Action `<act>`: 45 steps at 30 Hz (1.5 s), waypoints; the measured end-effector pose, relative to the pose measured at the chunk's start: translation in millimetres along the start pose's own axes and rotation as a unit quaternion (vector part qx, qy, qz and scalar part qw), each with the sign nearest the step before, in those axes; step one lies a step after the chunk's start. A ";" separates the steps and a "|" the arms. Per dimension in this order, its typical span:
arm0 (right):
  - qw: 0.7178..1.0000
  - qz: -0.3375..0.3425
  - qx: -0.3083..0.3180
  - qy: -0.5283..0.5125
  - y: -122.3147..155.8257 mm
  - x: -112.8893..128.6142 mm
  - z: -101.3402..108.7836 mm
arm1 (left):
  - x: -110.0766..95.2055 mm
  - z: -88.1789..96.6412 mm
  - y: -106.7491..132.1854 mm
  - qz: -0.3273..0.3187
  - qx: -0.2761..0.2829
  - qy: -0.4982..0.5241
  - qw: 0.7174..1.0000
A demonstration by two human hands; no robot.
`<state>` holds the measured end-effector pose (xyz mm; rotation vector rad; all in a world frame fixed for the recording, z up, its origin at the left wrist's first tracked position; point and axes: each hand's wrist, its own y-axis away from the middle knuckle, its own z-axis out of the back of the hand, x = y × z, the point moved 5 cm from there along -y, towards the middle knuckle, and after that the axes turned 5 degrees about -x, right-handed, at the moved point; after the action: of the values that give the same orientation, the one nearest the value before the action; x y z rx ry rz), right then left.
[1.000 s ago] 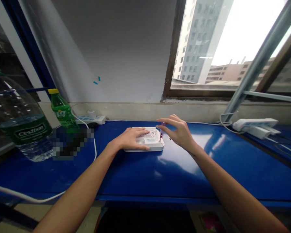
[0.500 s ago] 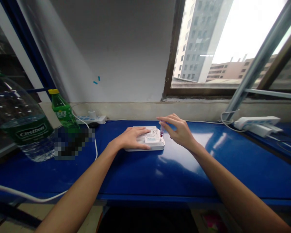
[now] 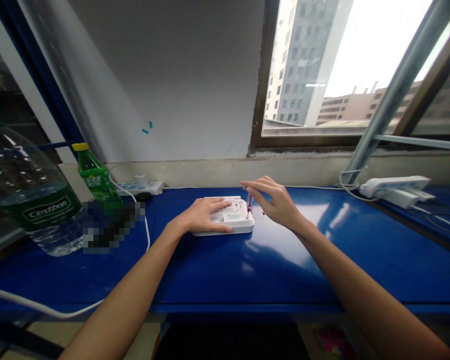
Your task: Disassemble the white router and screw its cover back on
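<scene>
A white plastic device point(image 3: 238, 217) with a vented face lies flat on the blue table. My left hand point(image 3: 206, 215) rests on its left part with the fingers spread, thumb along the front edge, covering that side. At the device's right end, a small screwdriver point(image 3: 249, 202) with a clear purplish handle stands nearly upright, its tip on the front right corner. My right hand point(image 3: 273, 200) is closed round the top of its handle, thumb and fingertips on it.
On the left stand a large water bottle point(image 3: 41, 210) and a green bottle point(image 3: 95, 175) with a yellow cap, beside a blurred-out dark object point(image 3: 112, 227). Power strips lie at the back left point(image 3: 150, 188) and right point(image 3: 393, 187). A white cable point(image 3: 148, 230) crosses the left side.
The view has shifted slightly. Both hands, the device and the screwdriver keep nearly the same places relative to one another.
</scene>
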<state>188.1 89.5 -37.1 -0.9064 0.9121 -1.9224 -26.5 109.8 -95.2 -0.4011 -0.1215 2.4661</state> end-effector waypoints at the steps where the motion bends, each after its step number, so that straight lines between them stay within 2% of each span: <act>1: 1.000 -0.001 0.010 -0.012 0.4 0.2 -1.4 | 0.5 -0.2 -0.1 0.000 -0.001 0.001 1.000; 6: 1.000 -0.015 -0.003 -0.017 -1.4 3.9 -1.6 | 0.0 -0.2 -0.6 -0.004 -0.002 0.001 1.000; 11: 0.999 0.003 -0.030 0.014 -3.0 3.4 4.7 | -0.4 -0.4 -1.2 -0.004 0.000 -0.003 1.000; 17: 0.999 -0.002 0.020 -0.044 0.5 1.9 -3.4 | -0.7 -1.4 -1.8 -0.009 -0.002 -0.007 1.000; 25: 1.000 -0.001 -0.009 0.009 -2.8 2.0 1.5 | -2.3 0.6 -1.3 -0.008 -0.004 -0.006 1.000; 32: 0.999 -0.016 0.014 -0.048 -2.1 0.7 0.3 | 0.5 -1.8 -1.7 -0.003 -0.002 -0.007 1.000; 39: 1.000 -0.015 -0.014 -0.003 -3.0 1.7 3.4 | -1.7 0.4 -0.3 -0.001 -0.004 -0.005 1.000; 45: 0.996 -0.026 0.043 -0.077 -1.2 3.0 -4.2 | -0.2 -1.6 -1.5 0.001 0.001 -0.011 1.000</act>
<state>182.9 88.5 -37.4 -1.0199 0.7171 -1.8914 -25.0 110.9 -96.3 -0.3725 -0.1283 2.4728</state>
